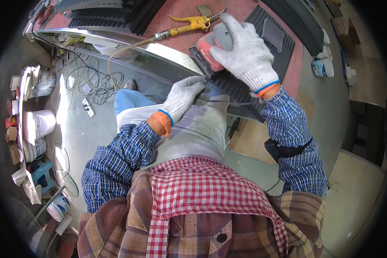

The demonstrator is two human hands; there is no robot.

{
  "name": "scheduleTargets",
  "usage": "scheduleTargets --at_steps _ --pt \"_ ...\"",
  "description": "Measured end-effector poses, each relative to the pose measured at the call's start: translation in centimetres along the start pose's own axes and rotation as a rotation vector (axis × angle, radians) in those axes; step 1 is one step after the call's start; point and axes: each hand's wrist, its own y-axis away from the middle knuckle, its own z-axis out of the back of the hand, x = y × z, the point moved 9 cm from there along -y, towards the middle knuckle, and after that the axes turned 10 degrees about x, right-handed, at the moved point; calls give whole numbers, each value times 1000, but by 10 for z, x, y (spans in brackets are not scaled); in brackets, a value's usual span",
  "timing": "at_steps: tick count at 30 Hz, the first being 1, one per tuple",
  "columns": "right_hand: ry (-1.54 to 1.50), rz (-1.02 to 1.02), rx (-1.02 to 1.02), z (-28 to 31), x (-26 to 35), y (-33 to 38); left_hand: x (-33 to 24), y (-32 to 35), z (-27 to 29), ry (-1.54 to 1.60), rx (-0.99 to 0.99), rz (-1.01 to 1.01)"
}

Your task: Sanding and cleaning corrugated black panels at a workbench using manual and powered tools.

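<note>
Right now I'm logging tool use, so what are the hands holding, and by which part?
The right hand grips a red and grey sander over its rounded top. The left hand pinches the edge of the dark ribbed panel.

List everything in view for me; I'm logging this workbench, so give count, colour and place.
sander: one, red and grey, on the dark panel, under the right hand
dark panel: one, black, ribbed, on the red bench top
air blow gun: one, yellow, with hose, top centre on the bench
paint tubs: several, white, left on the floor
cables: tangle, white, on the floor left
left hand: white glove, at the panel's edge
right hand: white glove, on the sander
</note>
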Motion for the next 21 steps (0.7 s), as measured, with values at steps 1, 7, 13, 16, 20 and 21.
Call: scheduleTargets --at_steps 1,7,13,16,20,21 --pt "9 -3 -18 3 -2 -3 -1 1 -2 -1 0 0" --pt "32 -31 -53 5 -15 -5 -3 1 -4 -41 -11 18" --pt "14 7 63 3 11 4 -1 4 3 4 -61 2" --pt "60 -10 -40 6 -12 -10 -4 3 -1 -17 -21 -23" --pt "70 -41 -138 11 -34 -15 -5 3 -4 -22 -6 0" --pt "68 -39 -147 10 -35 -13 -5 3 -3 -25 -13 -1"
